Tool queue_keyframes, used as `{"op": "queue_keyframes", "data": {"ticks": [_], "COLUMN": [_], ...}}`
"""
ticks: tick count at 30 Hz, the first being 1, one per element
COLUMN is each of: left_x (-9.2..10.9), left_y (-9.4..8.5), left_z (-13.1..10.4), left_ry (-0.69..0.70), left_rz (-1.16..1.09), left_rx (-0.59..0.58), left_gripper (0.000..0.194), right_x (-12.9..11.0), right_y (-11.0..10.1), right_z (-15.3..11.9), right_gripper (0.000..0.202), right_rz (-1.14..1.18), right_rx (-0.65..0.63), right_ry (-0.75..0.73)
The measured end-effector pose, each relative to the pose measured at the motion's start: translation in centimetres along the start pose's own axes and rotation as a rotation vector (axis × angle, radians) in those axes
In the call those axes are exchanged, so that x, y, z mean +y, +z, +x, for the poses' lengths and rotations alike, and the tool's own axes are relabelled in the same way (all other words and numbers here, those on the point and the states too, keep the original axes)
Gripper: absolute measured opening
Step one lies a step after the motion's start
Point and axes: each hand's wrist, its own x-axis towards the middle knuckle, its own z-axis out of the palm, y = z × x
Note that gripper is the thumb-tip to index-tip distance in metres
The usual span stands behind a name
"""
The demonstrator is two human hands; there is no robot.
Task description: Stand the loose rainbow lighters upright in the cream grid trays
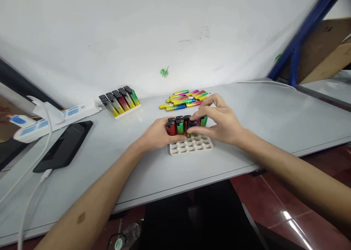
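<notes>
A white tray (191, 148) with rows of oval slots lies on the table in front of me. Several shiny lighters with black tops stand upright in its back rows, among them a red lighter (171, 128) and a green lighter (180, 127). My left hand (159, 134) is closed around the left end of this group, its thumb across the front. Between thumb and fingers, my right hand (219, 122) pinches a dark blue lighter (192, 123) over the tray. Whether its base sits in a slot is hidden.
Behind the tray lies a loose pile of colourful lighters (181, 100). A filled lighter tray (128, 112) stands at the back left. Further left are a black phone (64, 146) on a white cable and a power strip (57, 120). The wall (137, 34) bounds the table behind.
</notes>
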Motion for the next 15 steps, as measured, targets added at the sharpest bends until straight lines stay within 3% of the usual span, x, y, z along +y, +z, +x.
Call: {"op": "queue_keyframes", "data": {"ticks": [10,15], "left_x": [0.06,0.0], "left_y": [0.05,-0.05], "left_z": [-0.01,-0.09], "left_ry": [0.013,0.001], "left_rz": [0.014,0.007], "left_rx": [0.002,-0.001], "left_gripper": [0.032,0.036], "right_x": [-0.18,-0.01], "right_y": [0.4,-0.04], "right_z": [-0.04,-0.05], "right_gripper": [0.022,0.027], "right_rz": [-0.103,-0.065], "right_rx": [0.009,0.046], "right_ry": [-0.104,-0.073]}}
